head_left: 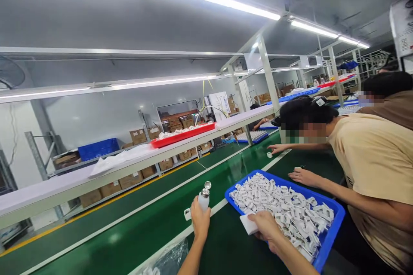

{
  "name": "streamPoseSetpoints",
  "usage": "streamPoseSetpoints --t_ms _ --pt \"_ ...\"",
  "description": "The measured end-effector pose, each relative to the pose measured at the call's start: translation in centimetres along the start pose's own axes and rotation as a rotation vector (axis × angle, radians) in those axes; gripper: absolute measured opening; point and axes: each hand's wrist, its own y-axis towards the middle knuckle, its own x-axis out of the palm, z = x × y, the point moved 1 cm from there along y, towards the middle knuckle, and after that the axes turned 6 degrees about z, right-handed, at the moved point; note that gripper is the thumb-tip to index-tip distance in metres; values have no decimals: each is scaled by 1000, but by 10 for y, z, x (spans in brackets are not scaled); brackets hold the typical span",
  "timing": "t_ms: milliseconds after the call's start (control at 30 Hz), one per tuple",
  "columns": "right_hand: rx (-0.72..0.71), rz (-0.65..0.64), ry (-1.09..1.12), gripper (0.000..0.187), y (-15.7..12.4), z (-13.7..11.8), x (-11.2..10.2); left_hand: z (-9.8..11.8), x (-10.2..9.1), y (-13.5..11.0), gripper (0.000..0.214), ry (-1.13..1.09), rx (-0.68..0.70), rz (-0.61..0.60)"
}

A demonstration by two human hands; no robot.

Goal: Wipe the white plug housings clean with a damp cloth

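Observation:
My left hand (200,220) is wrapped round a small white bottle (204,201), upright, its silvery flip cap (208,185) standing open. Just left of that hand, a small white plastic piece (187,214) with a dark opening is visible; whether my fingers touch it I cannot tell. In my right hand (268,227) is a folded white cloth or pad (248,224), pinched at its right end. This hand is over the near left rim of a blue tray (338,215), which is heaped with white plastic pieces (284,206).
A co-worker in a beige shirt (377,150) leans in at the right, one hand near a white piece (269,154) on the green belt (155,219). A clear plastic bag (172,255) lies at the front. Above the belt, a shelf (129,159) carries a red tray (183,135).

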Motion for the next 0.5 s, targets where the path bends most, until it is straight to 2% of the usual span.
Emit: streamPoseSetpoints --t_ms 133,267,367,500 --pt "76 -28 218 27 3 -13 30 17 -12 11 57 48 247 -46" --pt "71 -99 409 28 -2 -33 56 32 -29 11 60 124 478 -84" --pt "26 -173 527 28 -9 -45 65 36 -42 10 65 202 617 -90" --pt "14 -230 610 28 -15 -52 66 39 -54 14 74 301 747 -75"
